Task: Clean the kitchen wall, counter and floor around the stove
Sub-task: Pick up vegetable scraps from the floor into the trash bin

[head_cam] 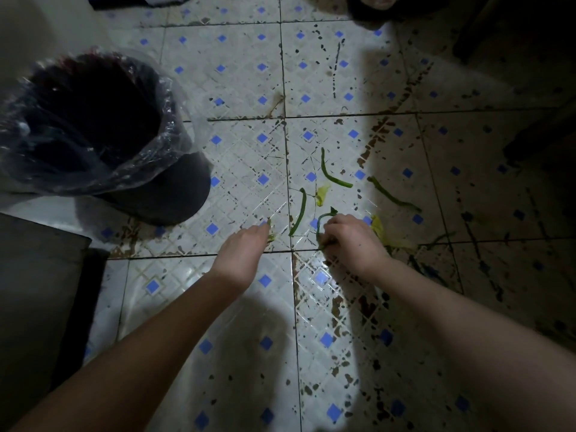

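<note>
Bare left forearm and right forearm low in frame, reaching down to a stained tiled floor with blue diamonds. At far left, a dark bin lined with a clear plastic bag, standing on the tiles. Right of it, left hand, fingertips pinched on a small green scrap at floor level. Just beside, a long green strip lying between the hands. Then right hand, fingers curled round a curled green strip. Further right, a yellow leaf scrap and, in shadow, another green strip.
</note>
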The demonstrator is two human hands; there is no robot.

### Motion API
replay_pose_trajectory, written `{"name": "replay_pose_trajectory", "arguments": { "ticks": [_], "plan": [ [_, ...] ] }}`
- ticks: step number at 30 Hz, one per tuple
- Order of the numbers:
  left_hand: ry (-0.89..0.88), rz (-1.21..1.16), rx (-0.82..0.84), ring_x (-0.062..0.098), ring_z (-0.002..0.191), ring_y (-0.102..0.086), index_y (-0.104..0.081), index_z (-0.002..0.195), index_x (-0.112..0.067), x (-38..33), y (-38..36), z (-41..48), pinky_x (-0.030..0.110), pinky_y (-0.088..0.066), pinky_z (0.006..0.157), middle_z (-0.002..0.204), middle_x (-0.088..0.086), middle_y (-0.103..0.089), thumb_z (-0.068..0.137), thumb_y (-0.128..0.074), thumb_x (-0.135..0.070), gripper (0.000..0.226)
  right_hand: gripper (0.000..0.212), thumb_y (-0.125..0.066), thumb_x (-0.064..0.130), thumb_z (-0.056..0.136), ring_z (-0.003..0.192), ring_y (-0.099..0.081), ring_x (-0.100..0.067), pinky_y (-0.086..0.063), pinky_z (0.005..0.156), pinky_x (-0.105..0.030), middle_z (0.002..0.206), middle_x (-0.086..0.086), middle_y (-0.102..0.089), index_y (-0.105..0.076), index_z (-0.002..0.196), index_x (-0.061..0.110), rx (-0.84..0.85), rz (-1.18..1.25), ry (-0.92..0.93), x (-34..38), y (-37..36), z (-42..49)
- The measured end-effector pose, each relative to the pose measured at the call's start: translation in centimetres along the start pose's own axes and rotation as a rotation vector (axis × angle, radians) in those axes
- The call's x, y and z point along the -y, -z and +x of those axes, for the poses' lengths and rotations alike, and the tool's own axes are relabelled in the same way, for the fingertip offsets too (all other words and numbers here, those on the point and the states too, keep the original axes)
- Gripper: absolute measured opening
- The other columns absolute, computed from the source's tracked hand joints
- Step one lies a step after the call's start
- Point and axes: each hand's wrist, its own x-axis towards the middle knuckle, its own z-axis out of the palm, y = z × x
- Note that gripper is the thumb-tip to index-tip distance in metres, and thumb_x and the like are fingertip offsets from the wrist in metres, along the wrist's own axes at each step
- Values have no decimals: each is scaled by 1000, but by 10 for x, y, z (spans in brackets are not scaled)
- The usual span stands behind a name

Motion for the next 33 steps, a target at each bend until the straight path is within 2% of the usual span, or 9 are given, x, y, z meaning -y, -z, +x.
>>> {"name": "replay_pose_trajectory", "arguments": {
  "ticks": [3, 6, 10, 12, 16, 21, 26, 30, 33],
  "plan": [
    [18, -5, 10, 19, 93, -58, -45, 128, -14, 3, -1, 0, 29, -49, 82, 107, 5, -60, 82, -62, 6, 54, 16, -66, 7, 82, 97, -55, -21, -49, 83, -35, 105, 1, -62, -69, 92, 19, -39, -24, 3, 0, 2, 10],
    [1, 13, -2, 21, 94, -57, -43, 129, -15, 5, -3, -1, 30, -48, 82, 108, 6, -58, 81, -59, 10, 56, 18, -60, 8, 84, 86, -56, -17, -42, 67, -29, 89, 7, -59, -57, 76, 23, -69, 1, 5, 3, 4, 20],
    [3, 1, 3, 22, 87, -55, -46, 118, -15, 8, -3, -2, 31, -45, 74, 102, 7, -57, 86, -52, 9, 40, 25, -58, 7, 86, 79, -55, -15, -37, 61, -25, 81, 9, -57, -50, 73, 26, -51, 8, -8, 7, 0, 25],
    [12, -4, 7, 23, 84, -54, -47, 113, -14, 10, -4, -2, 30, -42, 70, 100, 7, -56, 87, -49, 8, 34, 21, -59, 3, 84, 80, -57, -18, -41, 62, -26, 80, 6, -59, -57, 74, 21, -34, -10, -6, 8, 0, 23],
    [33, -41, 23, 24, 85, -53, -50, 106, -13, 14, -4, -3, 34, -47, 74, 98, 7, -55, 89, -50, 4, 24, 25, -59, 0, 82, 90, -57, -23, -50, 80, -35, 97, -4, -65, -69, 99, 16, -52, -66, 16, 7, 0, 20],
    [42, -126, 33, 23, 89, -52, -54, 101, -11, 16, -1, -3, 33, -42, 75, 97, 5, -53, 95, -54, -25, 15, 24, -54, 3, 88, 91, -53, -23, -40, 72, -28, 98, -7, -61, -66, 105, 14, -42, -52, -21, 4, -4, 21],
    [45, -107, -32, 25, 92, -53, -56, 108, -13, 17, -1, -5, 31, -39, 78, 99, 6, -58, 94, -42, -2, 22, 25, -55, 1, 88, 92, -53, -22, -41, 74, -28, 99, -5, -60, -65, 106, 14, -50, -32, -37, 6, -4, 21],
    [25, -132, -88, 24, 86, -53, -54, 103, -14, 21, -1, -10, 28, -34, 71, 92, 5, -56, 91, -42, 2, 23, 20, -53, 2, 88, 96, -53, -25, -43, 77, -33, 99, -9, -61, -66, 102, 10, -84, 27, -8, 14, 0, 27],
    [17, -106, -105, 22, 88, -54, -55, 107, -16, 28, -5, -17, 29, -37, 79, 95, 3, -58, 92, -47, 0, 24, 27, -54, -4, 84, 97, -54, -24, -46, 79, -34, 101, -6, -62, -66, 103, 12, -50, 10, 26, 20, 0, 36]
  ]
}}
